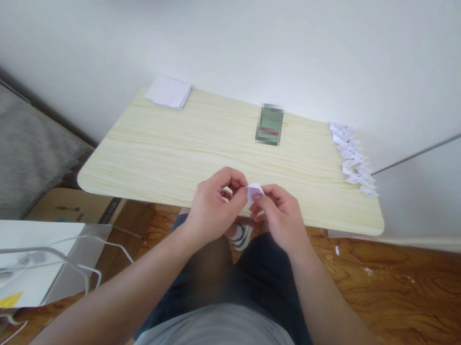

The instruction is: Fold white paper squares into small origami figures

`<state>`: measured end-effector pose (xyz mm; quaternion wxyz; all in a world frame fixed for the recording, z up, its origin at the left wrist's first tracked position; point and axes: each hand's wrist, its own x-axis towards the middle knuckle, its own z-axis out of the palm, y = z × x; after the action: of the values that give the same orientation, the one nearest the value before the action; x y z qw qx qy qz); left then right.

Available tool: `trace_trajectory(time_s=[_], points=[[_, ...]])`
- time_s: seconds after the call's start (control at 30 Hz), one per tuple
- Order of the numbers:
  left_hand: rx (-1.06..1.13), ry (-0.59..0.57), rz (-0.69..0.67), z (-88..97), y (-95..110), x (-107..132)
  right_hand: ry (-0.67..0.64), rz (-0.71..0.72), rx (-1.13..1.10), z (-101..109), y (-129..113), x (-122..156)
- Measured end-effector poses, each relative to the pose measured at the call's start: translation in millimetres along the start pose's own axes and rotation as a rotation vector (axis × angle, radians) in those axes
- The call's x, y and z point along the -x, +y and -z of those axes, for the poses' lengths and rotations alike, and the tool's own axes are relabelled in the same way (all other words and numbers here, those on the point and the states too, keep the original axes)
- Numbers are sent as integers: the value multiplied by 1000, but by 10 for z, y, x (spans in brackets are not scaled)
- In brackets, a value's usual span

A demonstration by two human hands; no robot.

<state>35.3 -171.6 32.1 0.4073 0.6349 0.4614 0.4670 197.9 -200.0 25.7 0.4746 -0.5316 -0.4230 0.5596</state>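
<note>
A small piece of folded white paper is held between my two hands over the near edge of the table. My left hand pinches its left side between thumb and fingers. On the other side, my right hand grips the paper, its thumb lying across the front. The paper comes to a point at the top; its lower part is partly hidden by my fingers. Along the table's right edge runs a row of several folded white paper pieces. A stack of white paper sheets lies at the back left.
The pale wood-grain table stands against a white wall. A blurred-out greenish rectangular object lies at its back middle. To the lower left are a cardboard box, a white box and white cables. Paper scraps lie on the wooden floor.
</note>
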Motion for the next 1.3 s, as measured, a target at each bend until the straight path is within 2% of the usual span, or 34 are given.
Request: trace_trajectory(time_s=[0.07, 0.13, 0.27, 0.53, 0.83, 0.97, 1.13, 1.3], points=[[7, -10, 3, 8, 4, -9, 57, 65, -41, 13, -25, 0], [42, -25, 5, 9, 0, -12, 53, 99, -103, 23, -35, -9], [110, -33, -8, -2, -17, -5, 24, 100, -148, 28, -4, -25], [192, -94, 60, -4, -43, 6, 20, 140, -169, 24, 38, -20], [485, -170, 127, 27, -64, 4, -61, 48, -302, 76, 52, -24], [467, -165, 145, 32, -50, 16, 1, 74, -213, 69, 20, -8], [463, -177, 128, 52, -28, 18, 25, 219, -71, 58, -36, 30], [315, -200, 166, 86, -29, 31, 30, 299, -48, 38, -52, 61]])
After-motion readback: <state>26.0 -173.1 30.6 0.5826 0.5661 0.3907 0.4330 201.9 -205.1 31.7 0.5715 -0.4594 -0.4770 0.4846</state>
